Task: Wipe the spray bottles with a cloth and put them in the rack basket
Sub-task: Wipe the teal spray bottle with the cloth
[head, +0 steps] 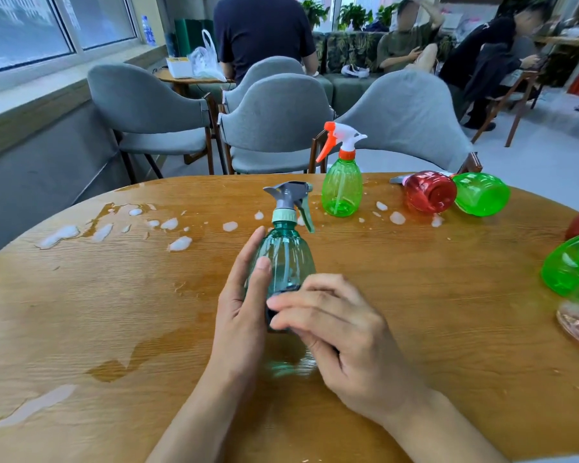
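Teal translucent plastic spray bottle with grey trigger head (286, 252) stands upright mid-desk, on the round wooden desk (448, 312). Left hand (243, 315) cups its left flank, fingers (261, 272) straight and together against the wall, likely to steady it. Right hand (341, 332) at the bottle's lower right front, fingers curled round a small dark object (281, 295) pressed to the plastic (cloth? too hidden to tell). Judged step: wiping this bottle's lower body.

Behind the teal bottle, to the right: upright green clear bottle with orange-white trigger (342, 182). Further right of the teal bottle, lying on their sides: a red translucent bottle (430, 192) touching a green one (482, 193), probably waiting their turn. Far right of the teal bottle, at the frame edge, another green bottle (570, 265) on its side, partly cut off.

White foam and water patches (178, 243) left of and behind the teal bottle, so the desk is slippery there. Rack basket not in view.
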